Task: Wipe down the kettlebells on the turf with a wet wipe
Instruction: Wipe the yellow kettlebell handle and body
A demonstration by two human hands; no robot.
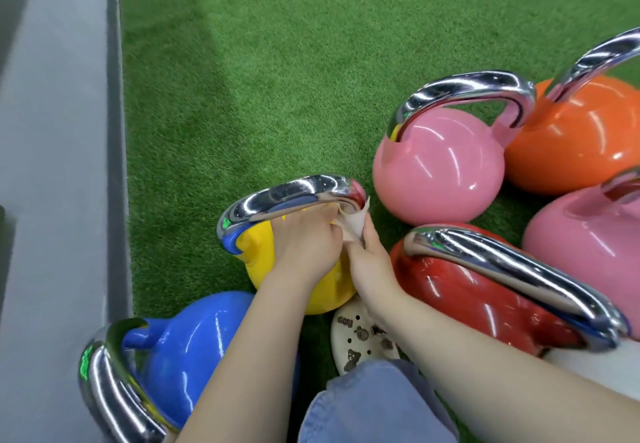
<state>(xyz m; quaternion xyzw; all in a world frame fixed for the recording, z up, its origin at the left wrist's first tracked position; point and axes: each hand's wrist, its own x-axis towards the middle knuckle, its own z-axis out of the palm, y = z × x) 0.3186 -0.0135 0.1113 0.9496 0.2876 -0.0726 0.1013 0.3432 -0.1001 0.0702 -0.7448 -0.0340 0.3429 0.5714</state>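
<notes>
Both hands work the yellow kettlebell (263, 245): left hand (304, 238) grips under its handle, right hand (369, 252) pinches the wet wipe (356, 222); five others likely await wiping.

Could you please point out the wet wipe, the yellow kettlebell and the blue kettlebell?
wet wipe (356, 222): head view, its upper fold.
yellow kettlebell (258, 240): head view, its body's left side.
blue kettlebell (194, 342): head view, its body.

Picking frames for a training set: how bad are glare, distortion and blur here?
Head view: bright glare streaks on the chrome handle of the yellow kettlebell and on the pink kettlebell; wide-angle bending stretches the edges; wet wipe and both hands are reasonably sharp.
</notes>
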